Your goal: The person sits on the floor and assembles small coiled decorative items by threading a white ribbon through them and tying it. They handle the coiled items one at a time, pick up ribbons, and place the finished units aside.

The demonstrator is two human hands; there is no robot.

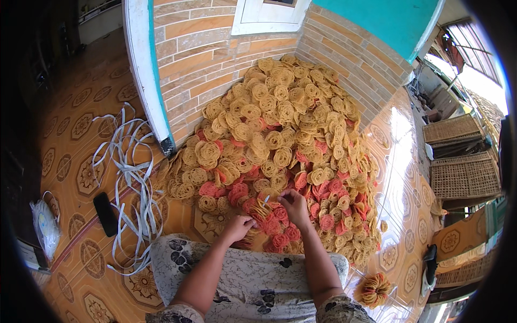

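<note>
In front of me lies a large heap of round, lacy yellow and coral-pink discs (285, 110), which look like dried noodle nests. At its near edge, a short row of yellow discs (262, 212) stands on edge between my hands, with a small white strip end (266, 198) poking up from it. My left hand (238, 228) is closed at the row's left side; what its fingertips pinch is too small to make out. Just right of the strip end, my right hand (294, 206) has its fingers bent together, and whatever is in them is hidden.
On the left floor are tangled white straps (132, 172), a black phone (105, 214) and a clear plastic bag (45, 229). A bundled ring of discs (375, 289) sits at lower right. Brick walls (194, 51) back the heap; woven racks (464, 176) stand far right. Patterned cloth (242, 280) covers my lap.
</note>
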